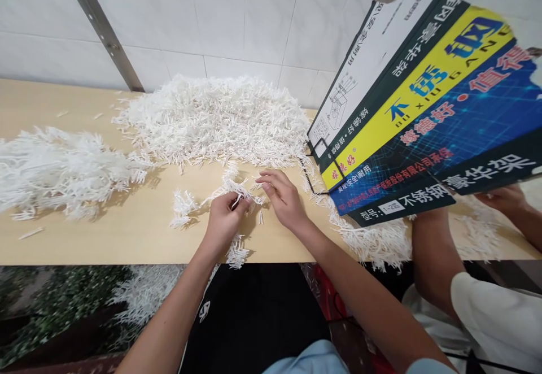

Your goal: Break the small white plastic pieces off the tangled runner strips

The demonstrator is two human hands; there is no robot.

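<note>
White strands, a small bunch of them, are pinched between the thumb and fingers of the left hand, above the worktop near its front edge. Nearest of all are the person's light blue clothing and a black garment over the lap, with a small white emblem on it. Below the worktop, at the left, green leaves show beside a loose heap of similar strands; at the right a co-worker's white sleeve reaches in, its forearm running up behind a printed cardboard panel.

At the front edge, a few strands hang just below the left hand. The right hand is just beside the held bunch, its fingers loosely stretched and thumb a little apart from them; whether its fingertips touch a strand I cannot tell. A small clump lies to the left of the left hand, and a broad, loose pile spreads farther left.

Beyond the hands a larger mound lies along the back of the worktop. To its right the cardboard panel stands tilted, a black cord at its lower left corner and more strands at its foot. Behind everything rises a tiled wall with a metal bracket.
</note>
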